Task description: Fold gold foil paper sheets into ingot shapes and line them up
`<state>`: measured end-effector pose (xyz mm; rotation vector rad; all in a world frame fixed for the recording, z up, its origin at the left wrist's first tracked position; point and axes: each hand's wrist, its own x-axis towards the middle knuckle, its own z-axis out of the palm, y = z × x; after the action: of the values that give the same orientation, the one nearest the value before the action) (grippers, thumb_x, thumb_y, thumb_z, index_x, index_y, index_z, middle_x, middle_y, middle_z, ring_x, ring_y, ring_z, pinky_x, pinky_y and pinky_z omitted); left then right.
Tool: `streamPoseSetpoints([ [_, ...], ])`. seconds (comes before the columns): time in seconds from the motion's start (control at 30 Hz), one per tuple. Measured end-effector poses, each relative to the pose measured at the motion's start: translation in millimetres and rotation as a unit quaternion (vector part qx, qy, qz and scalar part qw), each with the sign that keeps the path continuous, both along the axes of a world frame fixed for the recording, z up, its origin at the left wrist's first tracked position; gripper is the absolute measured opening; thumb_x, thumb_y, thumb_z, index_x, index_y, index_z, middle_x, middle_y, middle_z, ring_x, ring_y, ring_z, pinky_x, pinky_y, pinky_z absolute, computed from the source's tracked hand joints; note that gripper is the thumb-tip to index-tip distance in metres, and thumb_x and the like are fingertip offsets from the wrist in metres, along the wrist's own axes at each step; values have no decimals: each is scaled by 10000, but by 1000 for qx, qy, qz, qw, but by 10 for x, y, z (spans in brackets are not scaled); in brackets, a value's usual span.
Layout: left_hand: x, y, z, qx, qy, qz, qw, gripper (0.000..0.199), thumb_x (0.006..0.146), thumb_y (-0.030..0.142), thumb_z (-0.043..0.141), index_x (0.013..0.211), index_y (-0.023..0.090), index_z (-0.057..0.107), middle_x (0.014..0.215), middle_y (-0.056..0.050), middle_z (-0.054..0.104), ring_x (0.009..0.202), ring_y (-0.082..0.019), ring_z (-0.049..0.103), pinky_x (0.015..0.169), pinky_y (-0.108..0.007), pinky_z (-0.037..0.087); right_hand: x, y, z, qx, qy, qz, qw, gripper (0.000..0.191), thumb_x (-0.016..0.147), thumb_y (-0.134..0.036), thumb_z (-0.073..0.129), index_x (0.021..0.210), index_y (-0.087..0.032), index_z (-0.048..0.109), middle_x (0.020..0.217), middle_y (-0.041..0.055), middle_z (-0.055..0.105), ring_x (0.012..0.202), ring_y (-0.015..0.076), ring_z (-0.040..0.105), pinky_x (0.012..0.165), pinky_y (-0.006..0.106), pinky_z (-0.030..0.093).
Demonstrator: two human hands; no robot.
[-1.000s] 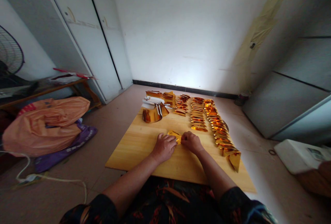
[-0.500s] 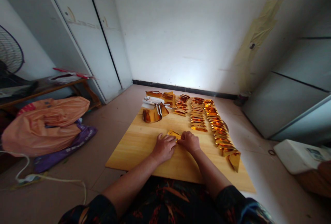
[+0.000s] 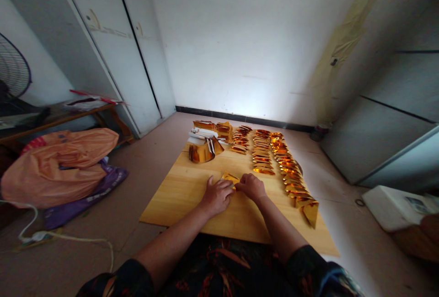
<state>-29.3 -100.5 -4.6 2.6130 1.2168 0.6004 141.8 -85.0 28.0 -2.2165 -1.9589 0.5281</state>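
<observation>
A sheet of gold foil paper (image 3: 230, 177) lies on the wooden board, partly covered by both hands. My left hand (image 3: 217, 195) rests over its near left side, fingers stretched out and thumb apart. At the right edge of the sheet, my right hand (image 3: 252, 188) is closed with its fingertips pinched on the paper. Folded gold foil pieces stand in rows beyond and to the right: a short row (image 3: 240, 140), a middle row (image 3: 262, 153) and a long right row (image 3: 291, 173). What the fingertips cover is hidden.
Gold foil stacks (image 3: 201, 153) and white paper bundles (image 3: 202, 135) sit at the board's far left. The wooden board (image 3: 171, 201) is low above a tiled floor. An orange bag (image 3: 61, 164) and a cable (image 3: 82, 238) lie left; a white box (image 3: 394, 208) stands right.
Hardly anything differs. Both hands stay on the gold foil paper, with only a tiny shift of the fingers.
</observation>
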Motion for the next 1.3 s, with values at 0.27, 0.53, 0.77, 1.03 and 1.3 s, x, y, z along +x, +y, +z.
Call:
streamPoseSetpoints([
  [0.27,-11,-14,32,-10,2,-2,1000,243,815,173,533,988,295,652,1238,-30,608,1147,-231,524,1040,-602,161,-79,61,6,-7,-40,-19,999,189,754,-346,579,859,-211,659,954,75,666,861,202,625,678,279,383],
  [0.53,-24,4,0,0,0,-13,1000,251,808,169,528,999,285,642,1236,-38,609,1143,-230,531,1051,-588,157,81,1,-4,1,20,52,998,210,698,-384,679,821,-222,629,872,-2,632,770,138,579,634,229,327],
  [0.77,-102,24,31,6,-1,-46,999,232,816,186,522,988,285,643,1226,-28,612,1120,-206,546,1083,-548,120,128,19,-35,-3,38,52,998,128,712,-253,654,836,-224,642,875,-14,616,765,120,559,648,214,334],
  [1.03,1,180,69,30,5,39,999,93,837,249,553,816,228,641,971,-15,676,944,-188,583,1053,-562,148,129,-194,13,81,-23,203,976,218,806,-195,531,958,-248,679,1178,51,566,1008,193,514,751,268,389],
  [1.3,-23,205,65,66,30,42,996,176,846,179,532,773,233,683,864,-41,649,908,-205,535,867,-396,359,-55,-359,18,94,-18,260,961,234,856,-202,506,985,-284,683,1018,42,621,981,194,506,802,303,361],
])
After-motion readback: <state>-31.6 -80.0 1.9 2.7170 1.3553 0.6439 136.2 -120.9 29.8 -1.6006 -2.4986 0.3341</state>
